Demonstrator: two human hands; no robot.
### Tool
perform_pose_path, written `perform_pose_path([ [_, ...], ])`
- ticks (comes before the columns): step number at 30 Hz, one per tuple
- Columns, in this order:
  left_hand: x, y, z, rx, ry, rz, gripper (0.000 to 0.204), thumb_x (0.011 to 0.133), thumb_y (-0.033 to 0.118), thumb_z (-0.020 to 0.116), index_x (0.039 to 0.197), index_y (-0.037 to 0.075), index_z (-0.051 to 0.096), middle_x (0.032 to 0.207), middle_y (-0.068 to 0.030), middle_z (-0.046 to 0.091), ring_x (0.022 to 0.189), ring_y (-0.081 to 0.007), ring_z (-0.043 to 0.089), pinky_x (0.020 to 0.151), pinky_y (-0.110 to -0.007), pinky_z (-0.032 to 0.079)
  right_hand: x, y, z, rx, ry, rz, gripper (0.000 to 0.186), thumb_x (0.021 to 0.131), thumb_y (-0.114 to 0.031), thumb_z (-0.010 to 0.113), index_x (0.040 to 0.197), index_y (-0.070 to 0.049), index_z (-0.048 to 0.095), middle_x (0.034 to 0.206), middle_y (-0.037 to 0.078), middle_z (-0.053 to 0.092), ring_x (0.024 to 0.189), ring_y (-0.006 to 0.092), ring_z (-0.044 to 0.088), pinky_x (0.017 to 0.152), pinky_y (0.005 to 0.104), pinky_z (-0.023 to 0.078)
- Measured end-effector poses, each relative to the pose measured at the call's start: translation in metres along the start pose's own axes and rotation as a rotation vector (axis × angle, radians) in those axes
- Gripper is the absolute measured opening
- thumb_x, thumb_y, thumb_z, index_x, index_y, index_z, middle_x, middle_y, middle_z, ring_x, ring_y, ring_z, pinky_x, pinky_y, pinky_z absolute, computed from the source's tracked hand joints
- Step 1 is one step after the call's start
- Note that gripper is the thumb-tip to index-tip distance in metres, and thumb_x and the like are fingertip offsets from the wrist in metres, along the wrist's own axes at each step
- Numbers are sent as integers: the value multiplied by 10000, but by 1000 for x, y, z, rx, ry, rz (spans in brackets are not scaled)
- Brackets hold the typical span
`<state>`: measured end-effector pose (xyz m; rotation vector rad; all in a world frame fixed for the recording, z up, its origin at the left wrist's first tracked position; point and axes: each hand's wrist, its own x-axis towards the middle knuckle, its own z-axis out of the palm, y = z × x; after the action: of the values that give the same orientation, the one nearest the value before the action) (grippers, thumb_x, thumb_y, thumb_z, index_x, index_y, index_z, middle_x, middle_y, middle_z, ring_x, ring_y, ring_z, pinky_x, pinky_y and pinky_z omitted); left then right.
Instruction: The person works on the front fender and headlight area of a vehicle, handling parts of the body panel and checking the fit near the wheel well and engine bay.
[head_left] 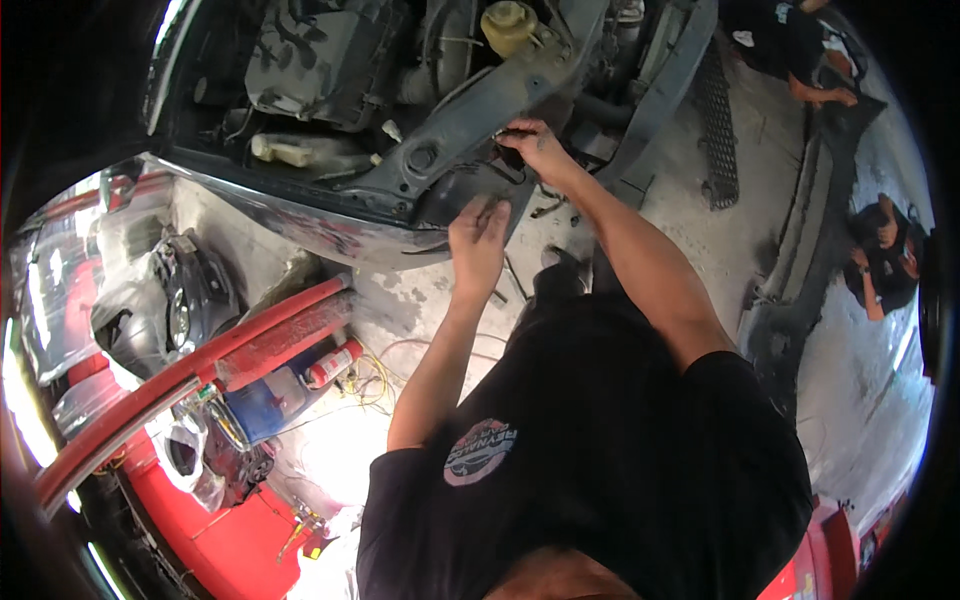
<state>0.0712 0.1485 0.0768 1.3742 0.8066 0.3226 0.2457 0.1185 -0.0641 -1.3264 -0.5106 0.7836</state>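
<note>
At the front corner of a car with its engine bay exposed, both my hands are on or close to a dark panel (460, 203). My left hand (477, 245) grips the panel's near edge, with its fingertips darkened. Farther up and to the right, my right hand (540, 146) has its fingers drawn together beside the grey-black front crossmember (470, 128). Whatever lies between those fingers is too small and dark to make out. The glossy fender (300, 218) curves away to the left.
A yellowish reservoir (508, 27) and a dusty engine cover (318, 65) sit in the bay. A black mesh grille (718, 130) lies on the floor at right. Left are a red post (200, 375), a fire extinguisher (335, 363) and a blue container (268, 404). Two people (885, 262) appear at far right.
</note>
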Motion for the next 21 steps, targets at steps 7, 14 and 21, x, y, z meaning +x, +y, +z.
perform_pose_path([
  [7,112,118,-20,1033,143,652,291,921,141,610,1150,-32,658,1051,-224,697,1017,-298,677,902,-357,490,29,19,3,-247,-66,-36,374,951,-178,567,1315,-100,597,1379,90,552,1292,239,471,1084,319,370],
  [14,194,116,-24,1171,-449,197,435,898,264,580,1241,0,633,1215,-235,645,1166,-351,603,994,-369,454,64,22,-9,176,-169,74,506,962,-285,617,1415,-116,468,1419,35,504,1263,231,486,1042,359,409],
  [21,205,108,-25,973,-543,-82,592,955,362,562,1428,18,471,1329,-159,604,1198,-272,580,1009,-334,441,87,51,-21,-1309,-9,-836,424,924,-213,592,1330,-114,525,1363,78,550,1205,270,533,1029,409,440],
])
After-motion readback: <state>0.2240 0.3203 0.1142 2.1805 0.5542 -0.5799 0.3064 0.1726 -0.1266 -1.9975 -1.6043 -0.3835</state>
